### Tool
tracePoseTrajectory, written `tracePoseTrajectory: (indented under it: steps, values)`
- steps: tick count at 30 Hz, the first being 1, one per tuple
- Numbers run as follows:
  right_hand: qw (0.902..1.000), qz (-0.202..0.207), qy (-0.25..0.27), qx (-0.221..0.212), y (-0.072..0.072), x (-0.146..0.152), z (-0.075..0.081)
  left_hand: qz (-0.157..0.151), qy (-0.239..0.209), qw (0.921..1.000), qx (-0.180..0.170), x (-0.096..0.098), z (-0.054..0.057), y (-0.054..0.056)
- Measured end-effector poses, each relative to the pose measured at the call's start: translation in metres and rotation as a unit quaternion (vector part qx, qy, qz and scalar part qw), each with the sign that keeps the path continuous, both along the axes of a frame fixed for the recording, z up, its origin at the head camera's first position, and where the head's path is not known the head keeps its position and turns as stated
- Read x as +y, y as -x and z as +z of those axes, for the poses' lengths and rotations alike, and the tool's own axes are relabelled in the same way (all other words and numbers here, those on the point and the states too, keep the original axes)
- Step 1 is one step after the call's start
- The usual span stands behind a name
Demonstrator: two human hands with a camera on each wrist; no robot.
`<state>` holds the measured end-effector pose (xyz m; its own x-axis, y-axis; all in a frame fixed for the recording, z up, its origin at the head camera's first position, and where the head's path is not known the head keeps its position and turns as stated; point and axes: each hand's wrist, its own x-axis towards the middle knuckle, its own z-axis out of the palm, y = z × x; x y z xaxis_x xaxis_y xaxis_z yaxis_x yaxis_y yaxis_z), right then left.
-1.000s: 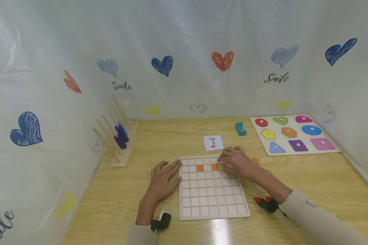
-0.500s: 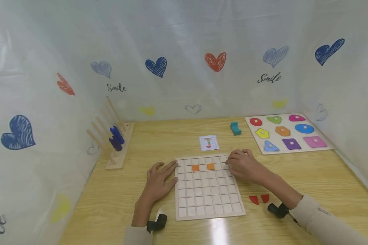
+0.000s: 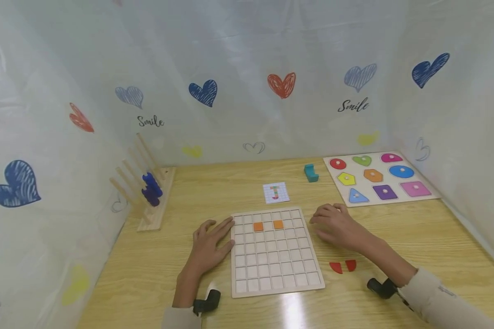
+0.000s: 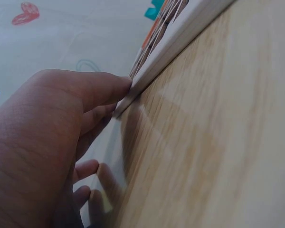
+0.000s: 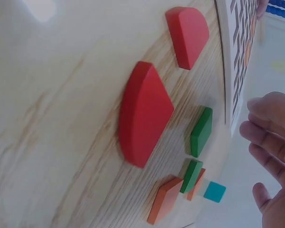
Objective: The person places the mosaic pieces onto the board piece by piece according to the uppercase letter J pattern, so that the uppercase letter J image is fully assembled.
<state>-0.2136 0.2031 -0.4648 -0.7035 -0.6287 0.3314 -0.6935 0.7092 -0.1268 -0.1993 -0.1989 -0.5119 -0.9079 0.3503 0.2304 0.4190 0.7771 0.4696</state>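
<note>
A white gridded board (image 3: 271, 266) lies on the table with two orange square tiles (image 3: 258, 226) in separate cells of one upper row. My left hand (image 3: 207, 250) rests beside the board, its fingertips and thumb touching the left edge. Just off the board's right side is my right hand (image 3: 338, 228), fingers loosely bent and holding nothing. Near it in the right wrist view lie green pieces (image 5: 201, 132), orange pieces (image 5: 165, 199) and a teal piece (image 5: 214, 191); in the head view the hand hides the green and orange ones. Two red quarter-round pieces (image 3: 336, 267) lie closer to me.
Behind the board lies a card with a coloured J pattern (image 3: 276, 192). A teal block (image 3: 311, 173) and a shape puzzle board (image 3: 378, 183) stand farther back right. At the left is a wooden peg rack (image 3: 155, 214) with blue pieces. A white curtain (image 3: 230, 50) surrounds the table.
My right hand has moved right, from over the board's upper right cells to the table beside it. The left hand stays at the board's edge. The head view has turned slightly right.
</note>
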Motion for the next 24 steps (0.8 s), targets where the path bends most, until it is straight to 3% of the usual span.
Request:
tracePoseTrajectory:
  steps: [9, 18, 24]
  values:
    - [0.9997, -0.015, 0.008, -0.019, -0.008, 0.011, 0.000, 0.002, -0.007, 1.0000, -0.005, 0.001, 0.002, -0.001]
    - [0.9998, -0.014, 0.013, 0.000, -0.014, 0.019, -0.006, 0.001, -0.003, 1.0000, 0.009, 0.001, 0.002, -0.002]
    - [0.9998, -0.003, 0.020, 0.005, -0.018, 0.025, -0.008, 0.002, -0.004, 1.0000, -0.004, 0.001, 0.002, -0.002]
